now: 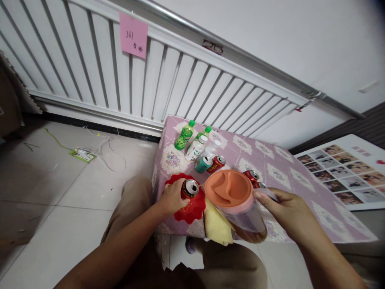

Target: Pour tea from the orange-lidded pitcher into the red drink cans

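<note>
My left hand [173, 197] is wrapped round an opened red drink can [190, 188], upright over a red scalloped mat [192, 210] at the table's near left. My right hand [288, 206] grips the handle of a clear pitcher [246, 224] with an orange lid [230, 188]. Brown liquid lies low in the pitcher, which leans left with its spout side close to the can. A thin streak shows between spout and can. Partly under the pitcher, a yellow cloth [217, 224] hangs at the table's front edge.
Behind stand green-capped bottles [184, 135], a white bottle [196, 148], a teal can [203, 163] and red cans [217, 163] on the patterned tablecloth [264, 148]. A white radiator [168, 80] runs behind. A photo board [351, 172] stands right; a power strip [82, 155] lies on the floor.
</note>
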A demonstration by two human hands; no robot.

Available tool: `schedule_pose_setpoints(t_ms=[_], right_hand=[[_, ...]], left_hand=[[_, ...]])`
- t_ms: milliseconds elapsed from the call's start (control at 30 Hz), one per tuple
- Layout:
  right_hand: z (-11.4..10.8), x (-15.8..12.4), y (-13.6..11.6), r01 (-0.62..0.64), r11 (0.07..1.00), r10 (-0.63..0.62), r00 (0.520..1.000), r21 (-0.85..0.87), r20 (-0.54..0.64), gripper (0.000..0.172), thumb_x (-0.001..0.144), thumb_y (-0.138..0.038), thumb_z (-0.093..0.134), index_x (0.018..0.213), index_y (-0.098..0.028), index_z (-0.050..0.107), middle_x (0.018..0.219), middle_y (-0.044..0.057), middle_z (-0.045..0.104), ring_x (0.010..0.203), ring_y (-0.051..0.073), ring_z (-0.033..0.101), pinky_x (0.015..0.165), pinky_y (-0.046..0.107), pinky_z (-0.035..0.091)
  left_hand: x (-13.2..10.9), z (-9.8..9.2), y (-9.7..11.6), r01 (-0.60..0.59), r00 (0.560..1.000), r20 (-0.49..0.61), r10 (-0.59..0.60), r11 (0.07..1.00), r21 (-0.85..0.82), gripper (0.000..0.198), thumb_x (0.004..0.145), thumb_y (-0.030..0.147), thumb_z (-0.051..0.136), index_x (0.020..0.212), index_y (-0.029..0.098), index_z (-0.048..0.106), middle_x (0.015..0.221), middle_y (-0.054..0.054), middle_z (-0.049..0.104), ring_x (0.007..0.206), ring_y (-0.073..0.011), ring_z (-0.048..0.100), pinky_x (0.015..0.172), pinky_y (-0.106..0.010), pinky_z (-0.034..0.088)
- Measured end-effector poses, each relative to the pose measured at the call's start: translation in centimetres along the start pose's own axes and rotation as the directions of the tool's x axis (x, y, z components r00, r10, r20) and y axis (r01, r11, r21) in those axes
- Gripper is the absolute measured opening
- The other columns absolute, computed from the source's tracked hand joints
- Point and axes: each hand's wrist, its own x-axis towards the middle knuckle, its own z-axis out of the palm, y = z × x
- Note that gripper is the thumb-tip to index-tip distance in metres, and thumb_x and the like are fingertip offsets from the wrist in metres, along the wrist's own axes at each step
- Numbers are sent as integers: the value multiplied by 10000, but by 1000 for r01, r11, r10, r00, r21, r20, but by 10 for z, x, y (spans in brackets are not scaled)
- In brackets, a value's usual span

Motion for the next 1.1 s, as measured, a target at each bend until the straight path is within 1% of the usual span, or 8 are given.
schedule_pose_setpoints(t_ms=[200,300,433,700,933,1100], right_hand=[[-1,0,0,-8,999,7,1000,-36,-11,434,619,-602,737,711,-185,813,716,67,771,694,280,681,612,327,523],[-1,1,2,0,999,0,1000,-41,-8,439,635,-603,730,728,-183,818,735,70,779,711,285,689,631,331,528],[-1,1,1,-5,998,5,1000,-60,-9,434,649,-594,712,740,-184,822,754,69,786,729,289,693,649,334,527],[-1,0,-1,-55,996,54,998,-67,-20,501,571,-671,703,708,-201,809,765,66,787,760,318,693,674,373,528],[-1,1,-2,-75,996,74,997,-45,-26,527,554,-675,717,751,-198,820,782,69,794,787,323,688,699,378,522],[-1,0,-2,-81,996,80,997,-39,-25,541,547,-683,732,761,-193,818,771,66,789,762,307,675,671,364,511]], left_hand=[[1,-1,1,27,999,23,-27,1000,-5,684,751,217,744,1372,277,463,1418,-87,634,1338,-346,572,1137,-541,391],[1,-1,1,16,1000,19,-16,1000,-10,684,754,208,736,1376,270,459,1421,-97,631,1337,-353,572,1138,-557,383],[1,0,0,7,1000,9,-7,1000,-9,679,758,215,739,1374,265,458,1420,-108,629,1336,-354,571,1133,-551,389],[1,-1,0,9,1000,23,-9,1000,-1,673,765,207,731,1373,266,448,1431,-87,622,1350,-324,558,1145,-534,384],[0,-2,0,9,1000,22,-9,1000,4,663,763,215,738,1362,270,461,1415,-84,635,1340,-326,567,1128,-530,400],[1,-1,-1,-4,1000,7,3,1000,9,652,766,218,740,1357,256,467,1403,-94,642,1323,-328,580,1114,-531,408]])
